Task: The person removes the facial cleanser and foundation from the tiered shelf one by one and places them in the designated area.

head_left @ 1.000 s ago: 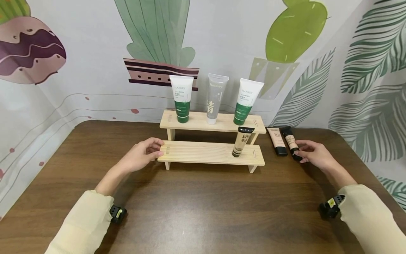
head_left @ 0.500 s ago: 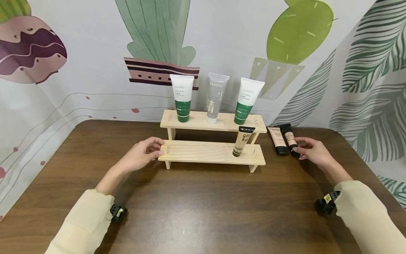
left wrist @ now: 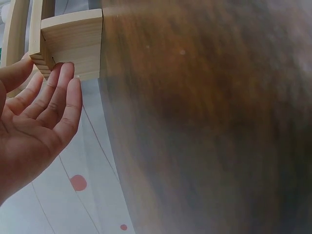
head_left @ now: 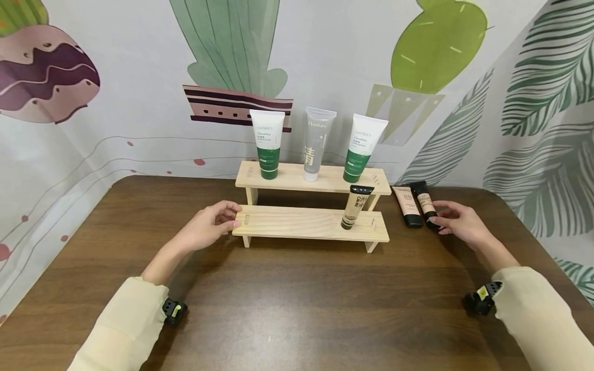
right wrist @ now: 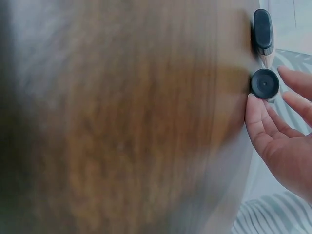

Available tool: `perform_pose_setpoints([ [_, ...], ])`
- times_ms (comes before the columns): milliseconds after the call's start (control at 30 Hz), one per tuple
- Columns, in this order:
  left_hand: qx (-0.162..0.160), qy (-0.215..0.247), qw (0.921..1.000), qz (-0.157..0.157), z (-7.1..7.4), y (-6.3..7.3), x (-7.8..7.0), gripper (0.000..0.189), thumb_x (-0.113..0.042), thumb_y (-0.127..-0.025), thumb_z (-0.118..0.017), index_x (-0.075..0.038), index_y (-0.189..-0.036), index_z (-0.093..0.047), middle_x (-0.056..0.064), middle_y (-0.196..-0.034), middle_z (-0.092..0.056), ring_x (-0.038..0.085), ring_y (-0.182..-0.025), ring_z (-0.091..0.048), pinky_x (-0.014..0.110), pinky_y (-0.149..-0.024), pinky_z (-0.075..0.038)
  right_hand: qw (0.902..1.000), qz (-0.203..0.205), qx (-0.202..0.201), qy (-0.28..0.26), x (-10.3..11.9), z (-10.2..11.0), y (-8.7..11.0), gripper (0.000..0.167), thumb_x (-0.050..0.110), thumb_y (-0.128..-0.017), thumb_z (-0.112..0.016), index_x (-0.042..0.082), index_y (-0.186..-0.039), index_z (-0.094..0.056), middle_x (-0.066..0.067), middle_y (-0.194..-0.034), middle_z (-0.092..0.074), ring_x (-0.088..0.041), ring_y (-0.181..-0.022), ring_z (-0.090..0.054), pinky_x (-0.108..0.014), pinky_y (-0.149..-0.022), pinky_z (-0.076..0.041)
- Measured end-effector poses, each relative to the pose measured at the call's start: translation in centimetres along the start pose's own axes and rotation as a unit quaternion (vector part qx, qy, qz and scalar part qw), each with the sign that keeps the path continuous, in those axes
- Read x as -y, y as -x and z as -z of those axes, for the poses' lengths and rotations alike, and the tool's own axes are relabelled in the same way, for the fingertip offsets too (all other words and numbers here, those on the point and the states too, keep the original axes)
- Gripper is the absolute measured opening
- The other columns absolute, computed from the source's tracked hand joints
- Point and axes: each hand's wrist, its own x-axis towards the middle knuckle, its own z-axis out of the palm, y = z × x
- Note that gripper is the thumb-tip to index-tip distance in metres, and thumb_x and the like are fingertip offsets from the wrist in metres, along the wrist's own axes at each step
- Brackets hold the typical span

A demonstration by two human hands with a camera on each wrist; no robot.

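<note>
My left hand [head_left: 211, 225] grips the left end of the lower wooden riser [head_left: 292, 221], thumb on top and fingers under the edge, as the left wrist view [left wrist: 46, 112] shows. At the right, my right hand [head_left: 459, 222] has thumb and fingers around the black-capped end of a beige cosmetic tube [head_left: 424, 200] lying on the table. Its round cap [right wrist: 264, 84] sits between thumb and fingertips in the right wrist view. Left of it lies a pink BB cream tube [head_left: 407, 203]. A gold tube with a black top [head_left: 355, 208] stands on the lower riser's right part.
Behind stands a taller wooden riser [head_left: 292, 176]. On it are two white-and-green tubes [head_left: 266, 144] [head_left: 363, 147] with a grey tube [head_left: 317, 144] between them. A printed cloth [head_left: 343, 51] hangs right behind the brown table [head_left: 297, 309].
The beige tube under my right hand has shifted slightly away and to the left, lying nearer the pink one. My left hand keeps its place on the riser.
</note>
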Motion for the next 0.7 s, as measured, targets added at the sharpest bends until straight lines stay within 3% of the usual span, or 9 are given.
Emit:
perform_pose_setpoints([
  [200,-0.001,-0.003,1.0000,-0.001,0.0,0.0,0.0,0.026,-0.006,-0.088,-0.060,0.001,-0.112,-0.053,0.015,-0.098,-0.060,0.024,-0.087,-0.058,0.033,-0.073,-0.048,0.9998,-0.019,0.000,0.005,-0.1,0.3,0.4,0.055,0.015,-0.089,-0.060,-0.008,-0.133,-0.034,-0.032,-0.111,-0.046,-0.011,-0.069,-0.058,-0.027,-0.060,-0.052],
  [700,-0.005,-0.006,0.9999,-0.013,-0.1,-0.1,0.3,0.024,-0.004,-0.087,-0.060,0.001,-0.110,-0.054,0.014,-0.096,-0.061,0.025,-0.088,-0.058,0.033,-0.071,-0.049,0.9996,0.008,0.021,0.017,0.1,1.3,1.2,0.057,0.014,-0.090,-0.058,-0.011,-0.133,-0.031,-0.037,-0.113,-0.046,-0.010,-0.074,-0.062,-0.030,-0.063,-0.053],
])
